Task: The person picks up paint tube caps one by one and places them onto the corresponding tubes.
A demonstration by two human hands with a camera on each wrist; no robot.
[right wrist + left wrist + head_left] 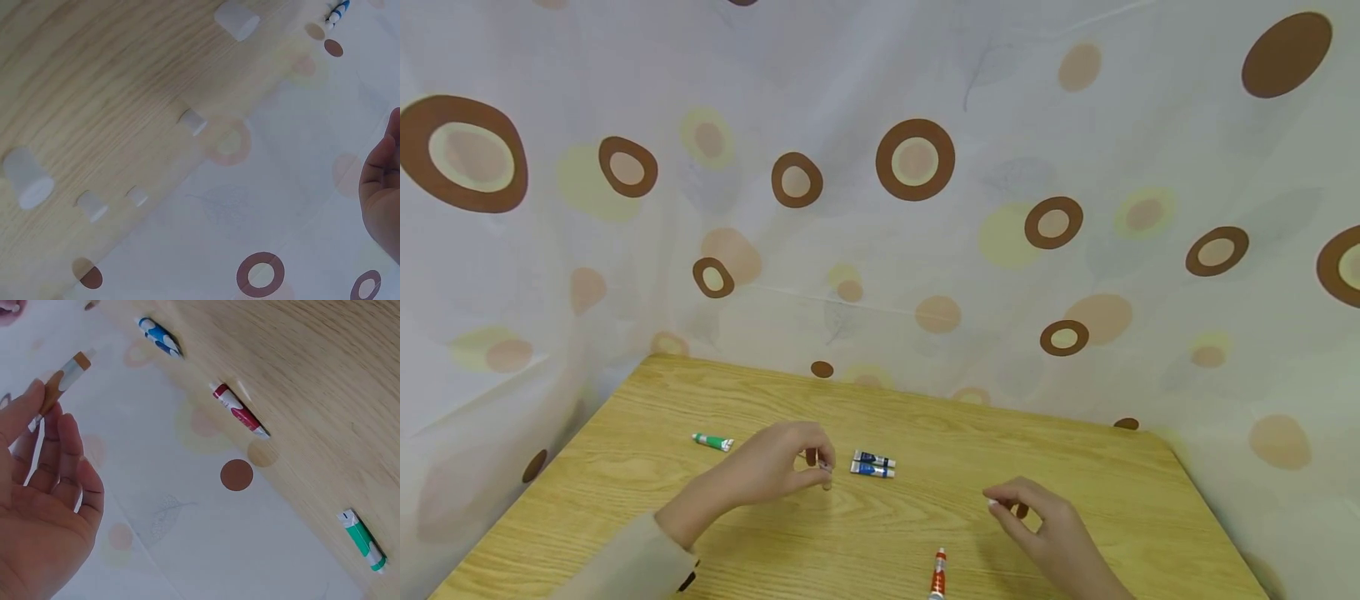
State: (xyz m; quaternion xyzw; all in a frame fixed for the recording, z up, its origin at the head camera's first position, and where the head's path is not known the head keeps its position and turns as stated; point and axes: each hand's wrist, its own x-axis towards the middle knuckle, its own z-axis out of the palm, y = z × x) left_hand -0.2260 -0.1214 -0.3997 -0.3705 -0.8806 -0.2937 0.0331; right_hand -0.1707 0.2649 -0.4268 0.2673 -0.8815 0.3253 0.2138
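Note:
My left hand (778, 462) pinches a brown paint tube (64, 382) between thumb and fingertips; the left wrist view shows its brown label and pale tip, pointing up and right. The right hand (1045, 521) pinches a small white piece (992, 502) at its fingertips, apart from the left hand. Just right of my left hand, two blue paint tubes (872, 464) lie side by side. A red paint tube (939, 573) lies at the near edge of the head view, between the hands. The green paint tube (712, 442) lies beyond my left forearm.
Several white cylinders (28, 178) show against the wood in the right wrist view. The wooden table (820, 558) ends at the back against a patterned white curtain (865, 250), which also hangs along both sides.

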